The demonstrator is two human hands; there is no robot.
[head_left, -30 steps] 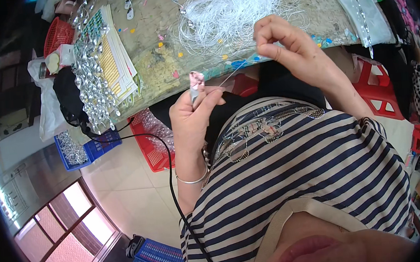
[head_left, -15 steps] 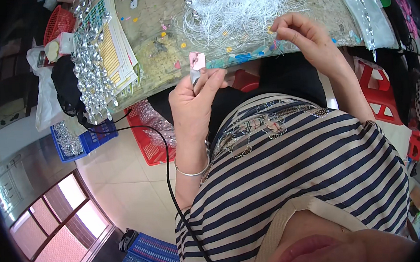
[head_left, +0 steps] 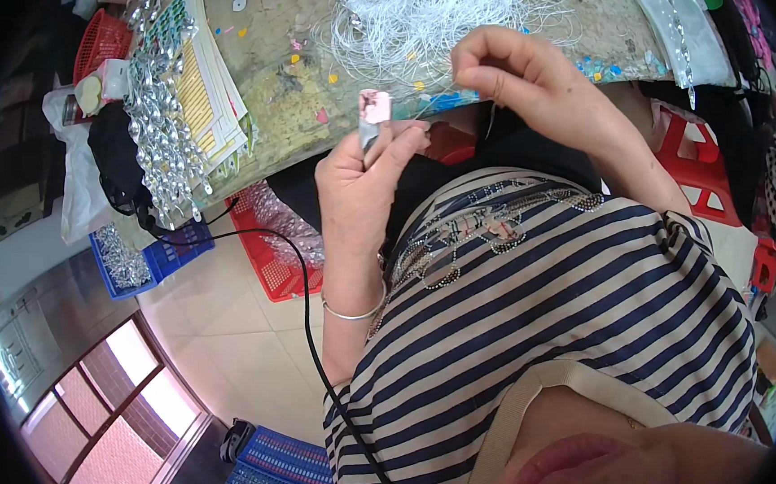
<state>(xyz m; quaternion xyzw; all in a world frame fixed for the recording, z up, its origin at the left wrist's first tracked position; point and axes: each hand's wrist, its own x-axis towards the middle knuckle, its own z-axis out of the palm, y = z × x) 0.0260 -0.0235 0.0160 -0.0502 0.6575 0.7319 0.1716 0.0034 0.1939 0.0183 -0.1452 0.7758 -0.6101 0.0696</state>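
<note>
In my left hand (head_left: pixel 361 176), closed near the table's front edge, is a small flat piece (head_left: pixel 375 108) with a pink top and a silver-grey lower part. Its exact kind does not show. The thumb and fingertip of that hand are pressed together at its right side. My right hand (head_left: pixel 530 79) is raised over the table edge, thumb and forefinger pinched on a thin thread (head_left: pixel 490 120), whose tail hangs below the fingers. A fine line runs between both hands' fingertips. Beyond them lies a loose heap of white thread (head_left: pixel 431 14).
Strings of clear crystal-like beads (head_left: pixel 160 141) and paper sheets (head_left: pixel 216 101) lie at the table's left. A clear plastic bag (head_left: pixel 659 7) covers the right end. Red (head_left: pixel 264 269) and blue baskets (head_left: pixel 169 257) stand below. A black cable (head_left: pixel 307 311) runs past my left arm.
My right hand has moved left, closer to my left hand. The left hand has shifted slightly right, still holding the pink and silver piece, which is now more upright.
</note>
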